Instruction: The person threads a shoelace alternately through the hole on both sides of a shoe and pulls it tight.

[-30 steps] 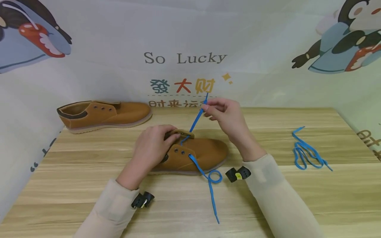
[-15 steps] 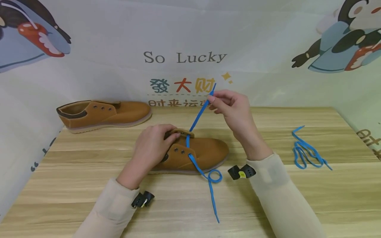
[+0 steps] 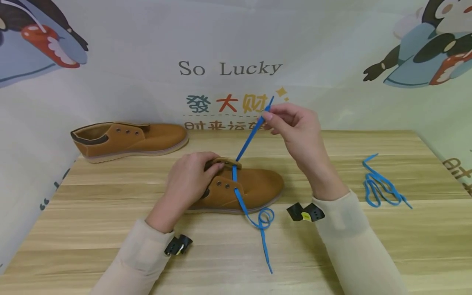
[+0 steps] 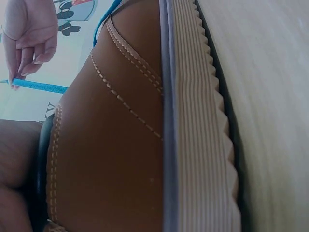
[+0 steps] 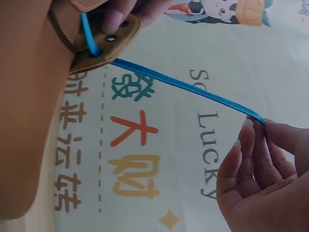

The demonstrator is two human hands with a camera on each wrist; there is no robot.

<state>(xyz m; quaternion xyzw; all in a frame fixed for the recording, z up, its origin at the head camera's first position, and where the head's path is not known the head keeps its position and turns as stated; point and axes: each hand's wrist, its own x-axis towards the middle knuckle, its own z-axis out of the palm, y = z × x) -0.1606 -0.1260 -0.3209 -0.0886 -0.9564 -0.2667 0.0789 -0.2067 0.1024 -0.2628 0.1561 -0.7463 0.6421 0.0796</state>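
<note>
A brown leather shoe (image 3: pixel 263 184) lies with its toe to the right in the head view. My left hand (image 3: pixel 189 180) grips the shoe's far eyelet flap (image 5: pixel 126 41), its thumb lying on the flap's inner side. A blue shoelace (image 3: pixel 252 137) crosses the shoe opening between the front eyelets of both flaps. Up and right of the shoe, my right hand (image 3: pixel 299 141) pinches the lace close to its tip, and the lace runs taut from flap to fingers. The lace's other end hangs from the near flap and curls into a loop on the table.
A second brown shoe (image 3: pixel 158 139), without a lace, stands at the back left. Another blue shoelace (image 3: pixel 381 184) lies bunched on the wooden table (image 3: pixel 110 196) at the right. A printed white backdrop (image 3: pixel 228 32) rises behind the table.
My right hand has moved up and to the right, drawing the lace through the far flap. The slack across the opening has straightened. My left hand keeps its hold on the flap.
</note>
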